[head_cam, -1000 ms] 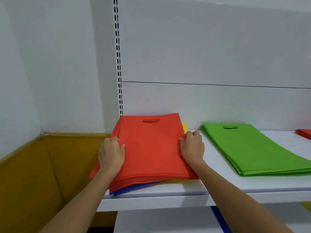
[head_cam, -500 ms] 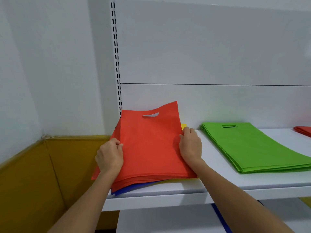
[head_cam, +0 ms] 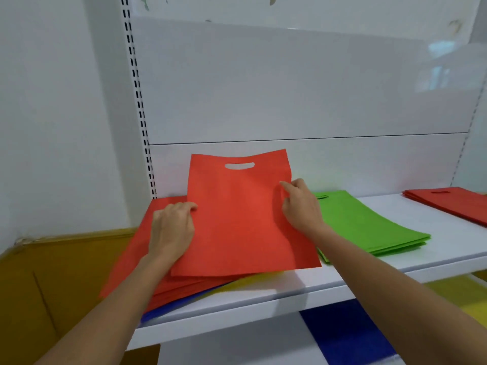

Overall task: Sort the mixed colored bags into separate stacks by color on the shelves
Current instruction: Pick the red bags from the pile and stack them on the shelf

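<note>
Blue fabric [head_cam: 347, 335] lies on the lower shelf, nearest. Above it, on the white shelf [head_cam: 290, 293], the mixed pile [head_cam: 147, 248] shows blue and yellow edges under red sheets. Both hands pinch the matte red bag [head_cam: 237, 219], left hand [head_cam: 172, 227] and right hand [head_cam: 301, 206] clasping its side edges; it has risen, tilted up since a moment ago. Beyond lie the green stack [head_cam: 369, 225] and red stack [head_cam: 453, 204].

No text, label, brand or number can be read anywhere; the faint marks high on the white back panel [head_cam: 290, 75] seem mere scuffs.
</note>
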Demonstrator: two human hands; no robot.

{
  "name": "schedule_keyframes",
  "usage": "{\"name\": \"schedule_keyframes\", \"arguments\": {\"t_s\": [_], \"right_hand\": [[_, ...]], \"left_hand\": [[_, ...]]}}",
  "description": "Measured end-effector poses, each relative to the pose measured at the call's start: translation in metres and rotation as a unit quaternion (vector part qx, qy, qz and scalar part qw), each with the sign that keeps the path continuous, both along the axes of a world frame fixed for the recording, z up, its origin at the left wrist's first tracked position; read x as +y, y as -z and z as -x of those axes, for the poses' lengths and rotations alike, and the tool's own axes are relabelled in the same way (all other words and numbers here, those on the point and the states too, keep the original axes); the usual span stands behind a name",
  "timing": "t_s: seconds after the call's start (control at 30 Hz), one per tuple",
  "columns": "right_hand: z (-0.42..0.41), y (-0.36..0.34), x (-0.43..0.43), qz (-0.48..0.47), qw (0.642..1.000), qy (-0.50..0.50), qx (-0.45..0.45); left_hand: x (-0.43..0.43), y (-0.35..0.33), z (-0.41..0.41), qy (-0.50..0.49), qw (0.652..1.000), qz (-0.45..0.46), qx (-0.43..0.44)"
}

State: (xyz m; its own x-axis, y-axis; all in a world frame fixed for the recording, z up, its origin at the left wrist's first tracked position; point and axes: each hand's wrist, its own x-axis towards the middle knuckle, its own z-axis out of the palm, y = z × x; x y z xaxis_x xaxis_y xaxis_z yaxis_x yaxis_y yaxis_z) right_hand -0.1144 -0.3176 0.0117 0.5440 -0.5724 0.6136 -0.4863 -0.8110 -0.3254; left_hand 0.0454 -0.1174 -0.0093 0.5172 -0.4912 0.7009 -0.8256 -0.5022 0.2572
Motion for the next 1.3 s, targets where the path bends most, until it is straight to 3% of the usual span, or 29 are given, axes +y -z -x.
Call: {"name": "schedule_keyframes", "arguments": {"t_s": [0.23, 0.47, 0.67, 1.07, 1.3], "right_hand": [[0.152, -0.025, -0.068, -0.041, 0.991, 0.128, 0.006], [0.368, -0.03, -0.143, -0.074, 0.967, 0.245, -0.007], [0.52, -0.029, -0.179, -0.089, 0.937, 0.336, -0.041], [0.687, 0.005, -0.287, -0.089, 0.886, 0.455, -0.01], [0.738, -0.025, -0.404, -0.069, 0.882, 0.466, -0.012]], "left_hand": [[-0.111, -0.018, 0.113, 0.148, 0.988, -0.039, 0.033], [-0.249, -0.009, 0.28, 0.32, 0.941, -0.061, 0.09], [-0.336, 0.0, 0.416, 0.403, 0.907, -0.06, 0.102], [-0.496, 0.01, 0.58, 0.494, 0.855, -0.139, 0.076], [-0.616, -0.012, 0.627, 0.516, 0.846, -0.107, 0.079]]}}
